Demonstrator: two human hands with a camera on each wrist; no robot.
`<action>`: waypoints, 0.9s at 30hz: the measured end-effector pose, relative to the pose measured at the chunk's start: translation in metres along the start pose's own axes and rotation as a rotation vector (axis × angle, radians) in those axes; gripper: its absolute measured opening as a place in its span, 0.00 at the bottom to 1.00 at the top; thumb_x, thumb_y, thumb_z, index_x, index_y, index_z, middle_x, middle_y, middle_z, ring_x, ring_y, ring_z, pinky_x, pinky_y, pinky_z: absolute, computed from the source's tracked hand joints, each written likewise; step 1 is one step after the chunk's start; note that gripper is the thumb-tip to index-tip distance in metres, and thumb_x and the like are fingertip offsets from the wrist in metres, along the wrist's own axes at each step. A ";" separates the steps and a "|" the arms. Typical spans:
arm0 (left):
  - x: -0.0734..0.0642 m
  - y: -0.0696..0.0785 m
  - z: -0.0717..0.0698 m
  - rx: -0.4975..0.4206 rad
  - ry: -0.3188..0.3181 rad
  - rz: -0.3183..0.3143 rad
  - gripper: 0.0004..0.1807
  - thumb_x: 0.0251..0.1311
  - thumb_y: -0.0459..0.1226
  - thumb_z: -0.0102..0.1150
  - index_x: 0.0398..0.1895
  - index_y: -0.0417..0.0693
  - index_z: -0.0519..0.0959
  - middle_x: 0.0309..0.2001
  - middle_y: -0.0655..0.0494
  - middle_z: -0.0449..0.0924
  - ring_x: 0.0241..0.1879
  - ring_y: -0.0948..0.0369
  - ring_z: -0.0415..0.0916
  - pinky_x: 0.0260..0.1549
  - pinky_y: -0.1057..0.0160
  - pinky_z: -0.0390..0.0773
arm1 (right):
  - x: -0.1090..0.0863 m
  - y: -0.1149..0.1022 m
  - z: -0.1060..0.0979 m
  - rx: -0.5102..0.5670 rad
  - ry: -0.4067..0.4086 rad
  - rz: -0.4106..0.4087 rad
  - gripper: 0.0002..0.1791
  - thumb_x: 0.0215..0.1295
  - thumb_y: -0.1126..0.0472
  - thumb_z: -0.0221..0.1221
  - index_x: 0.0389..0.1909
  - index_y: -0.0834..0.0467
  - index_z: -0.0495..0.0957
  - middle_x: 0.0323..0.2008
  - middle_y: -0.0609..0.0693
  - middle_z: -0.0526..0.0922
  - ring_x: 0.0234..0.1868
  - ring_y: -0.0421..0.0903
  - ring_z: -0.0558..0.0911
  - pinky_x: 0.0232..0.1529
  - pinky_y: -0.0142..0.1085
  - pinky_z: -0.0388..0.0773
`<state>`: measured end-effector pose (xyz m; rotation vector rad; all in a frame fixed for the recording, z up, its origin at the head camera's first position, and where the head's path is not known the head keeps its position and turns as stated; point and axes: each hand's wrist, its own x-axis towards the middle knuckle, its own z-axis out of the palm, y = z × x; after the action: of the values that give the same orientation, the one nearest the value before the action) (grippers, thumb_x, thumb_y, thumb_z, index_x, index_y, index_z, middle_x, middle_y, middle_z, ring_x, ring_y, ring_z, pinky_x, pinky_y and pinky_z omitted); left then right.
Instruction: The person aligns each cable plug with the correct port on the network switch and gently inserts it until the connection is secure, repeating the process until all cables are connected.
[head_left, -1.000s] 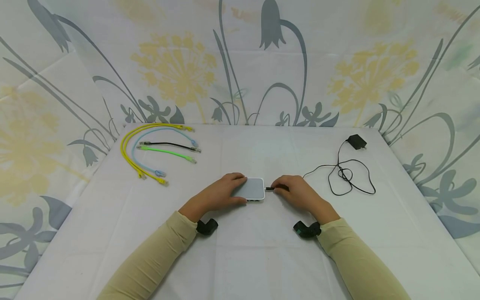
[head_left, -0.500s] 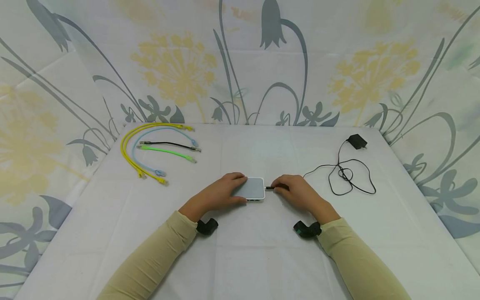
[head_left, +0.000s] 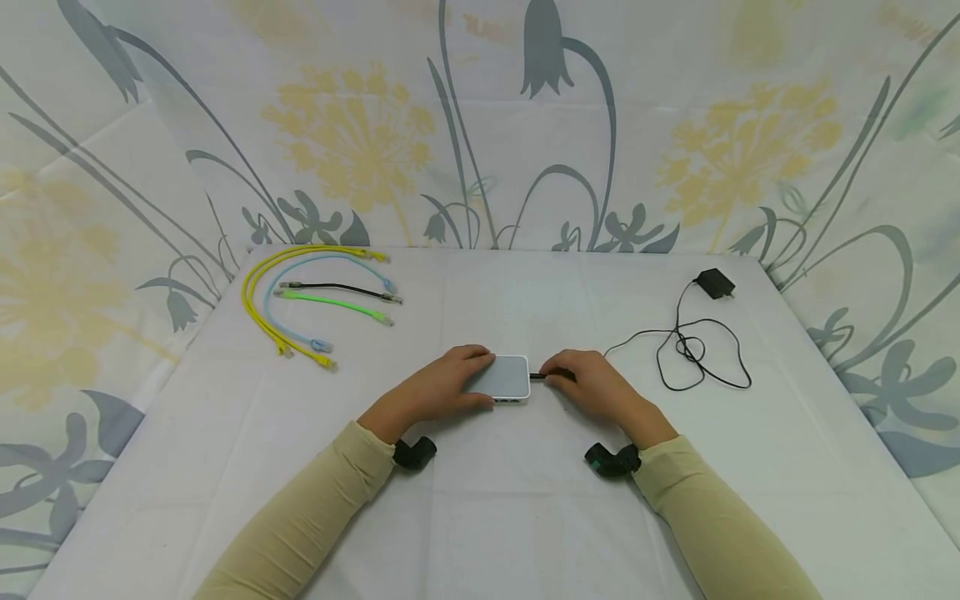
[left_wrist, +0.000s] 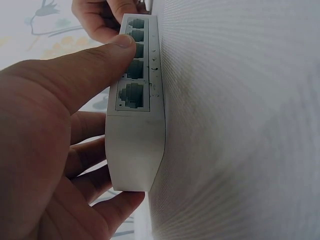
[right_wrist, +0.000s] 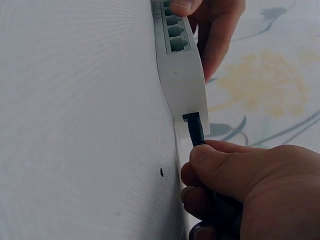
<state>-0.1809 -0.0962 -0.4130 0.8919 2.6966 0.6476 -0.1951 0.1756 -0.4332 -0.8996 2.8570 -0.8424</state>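
A small white network switch (head_left: 508,377) with a grey top lies in the middle of the table. My left hand (head_left: 442,385) grips its left part, thumb over the ports on the near side and fingers behind, as the left wrist view shows. To the right, my right hand (head_left: 596,385) pinches a black power plug (right_wrist: 195,128) between thumb and fingers. The plug's front end meets a socket in the switch's right side; how deep it sits I cannot tell. Its thin black cord (head_left: 673,331) trails off behind the right hand.
At the far right lies a black power adapter (head_left: 714,283), joined to the loosely looped cord. On the far left are yellow cables (head_left: 251,292), a light blue cable (head_left: 272,310), a short black cable (head_left: 337,287) and a green cable (head_left: 330,302). Floral cloth surrounds the white tabletop.
My right hand has shifted very slightly left, and the plug is closer to the switch, with less of a gap showing. The left hand and the switch have hardly moved.
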 end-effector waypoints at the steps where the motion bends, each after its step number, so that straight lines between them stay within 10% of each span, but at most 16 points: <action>1: 0.000 0.000 0.000 -0.001 0.000 0.001 0.39 0.62 0.51 0.61 0.72 0.42 0.62 0.71 0.46 0.61 0.69 0.51 0.61 0.65 0.54 0.67 | 0.000 0.000 0.000 -0.002 0.001 -0.002 0.08 0.66 0.61 0.60 0.44 0.55 0.83 0.42 0.49 0.86 0.46 0.46 0.83 0.49 0.44 0.80; 27: 0.002 -0.002 0.002 0.010 -0.016 -0.014 0.40 0.62 0.53 0.60 0.73 0.44 0.60 0.71 0.48 0.61 0.68 0.53 0.63 0.65 0.55 0.68 | 0.003 -0.002 0.000 0.008 -0.009 0.045 0.07 0.66 0.61 0.61 0.42 0.53 0.83 0.41 0.47 0.85 0.42 0.42 0.81 0.46 0.41 0.79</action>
<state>-0.1830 -0.0957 -0.4161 0.8767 2.6916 0.6223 -0.1965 0.1729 -0.4322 -0.8331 2.8525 -0.8418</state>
